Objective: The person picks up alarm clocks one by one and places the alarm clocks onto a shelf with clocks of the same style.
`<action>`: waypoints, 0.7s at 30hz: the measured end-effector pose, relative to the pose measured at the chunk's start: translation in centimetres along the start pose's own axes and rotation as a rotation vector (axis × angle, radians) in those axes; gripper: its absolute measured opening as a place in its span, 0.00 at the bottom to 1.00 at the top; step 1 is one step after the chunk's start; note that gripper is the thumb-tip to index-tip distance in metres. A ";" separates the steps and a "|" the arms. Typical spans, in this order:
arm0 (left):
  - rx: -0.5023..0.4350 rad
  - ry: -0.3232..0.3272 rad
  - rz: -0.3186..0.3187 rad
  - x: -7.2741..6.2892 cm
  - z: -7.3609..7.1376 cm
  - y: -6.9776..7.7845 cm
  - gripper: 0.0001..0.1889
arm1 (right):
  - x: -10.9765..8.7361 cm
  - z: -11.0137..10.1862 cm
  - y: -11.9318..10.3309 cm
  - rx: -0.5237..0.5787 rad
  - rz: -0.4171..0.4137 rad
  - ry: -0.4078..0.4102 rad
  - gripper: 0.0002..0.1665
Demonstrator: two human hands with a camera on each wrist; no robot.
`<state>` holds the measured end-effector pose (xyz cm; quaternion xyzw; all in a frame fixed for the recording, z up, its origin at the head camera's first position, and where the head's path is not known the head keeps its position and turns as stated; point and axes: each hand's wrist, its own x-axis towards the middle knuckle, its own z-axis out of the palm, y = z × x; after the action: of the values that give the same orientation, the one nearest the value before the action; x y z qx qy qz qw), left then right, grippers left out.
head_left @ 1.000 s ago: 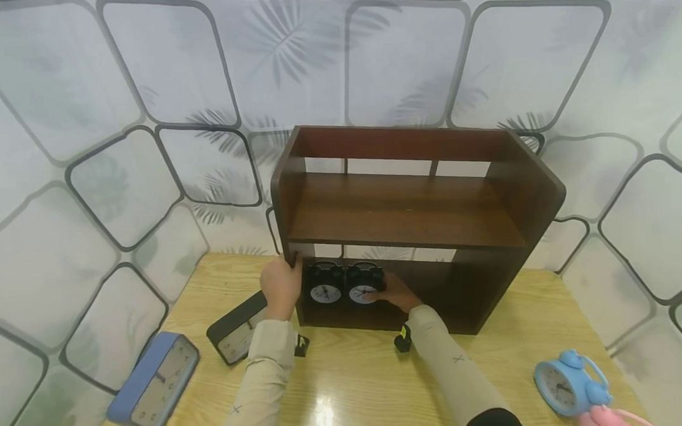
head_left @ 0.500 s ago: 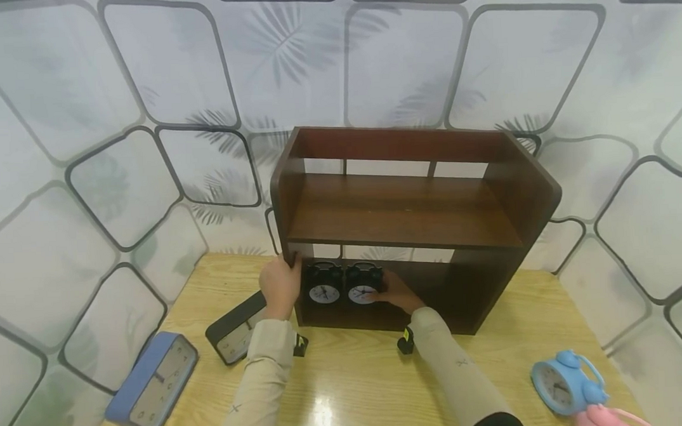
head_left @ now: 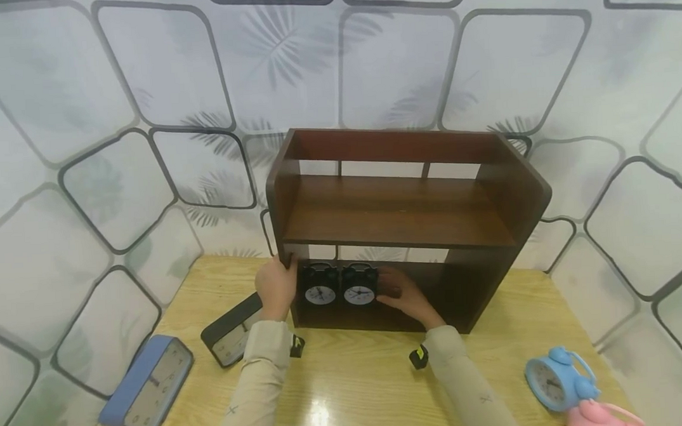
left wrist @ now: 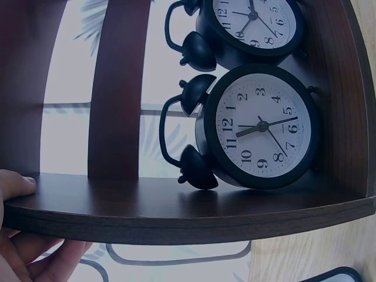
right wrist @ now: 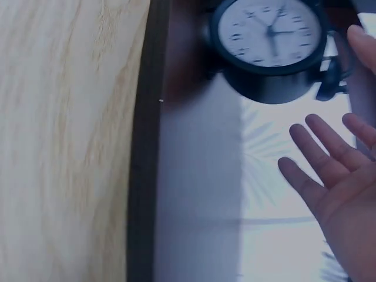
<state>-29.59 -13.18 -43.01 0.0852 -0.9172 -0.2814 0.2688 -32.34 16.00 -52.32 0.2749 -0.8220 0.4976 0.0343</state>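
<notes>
Two black twin-bell alarm clocks stand side by side on the lower level of a dark brown wooden shelf (head_left: pixel 398 217). The left alarm clock (head_left: pixel 320 287) is close to the side panel; the right alarm clock (head_left: pixel 358 287) is just to its right. My left hand (head_left: pixel 276 289) grips the shelf's left side panel (left wrist: pixel 194 226), thumb inside and fingers outside in the left wrist view. Beside the right clock, my right hand (head_left: pixel 404 296) has its fingers spread and holds nothing. In the right wrist view, a gap shows between the fingers (right wrist: pixel 317 150) and that clock (right wrist: pixel 270 35).
A black rectangular clock (head_left: pixel 232 332) lies left of the shelf, partly behind my left arm. Farther left sits a blue rectangular clock (head_left: pixel 148 386). At the right front are a light blue alarm clock (head_left: pixel 560 380) and a pink one (head_left: pixel 598 418), cut off by the frame.
My right hand has let go of the right black alarm clock and drawn back slightly to the right, fingers spreading. The left hand keeps its grip on the side panel.
</notes>
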 end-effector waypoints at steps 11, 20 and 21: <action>-0.002 0.006 0.013 -0.1 0.0 -0.2 0.18 | -4.8 -2.0 -5.1 -0.251 0.080 0.183 0.35; 0.002 0.006 0.004 0.0 0.0 -0.2 0.17 | -9.9 -4.5 -6.9 -0.455 -0.013 0.346 0.31; 0.003 0.009 0.006 0.0 0.0 -0.2 0.17 | -10.5 -4.8 -6.8 -0.482 -0.026 0.363 0.31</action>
<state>-29.55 -13.30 -43.12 0.0843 -0.9166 -0.2790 0.2737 -21.22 21.99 -47.90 0.1759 -0.8933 0.3285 0.2512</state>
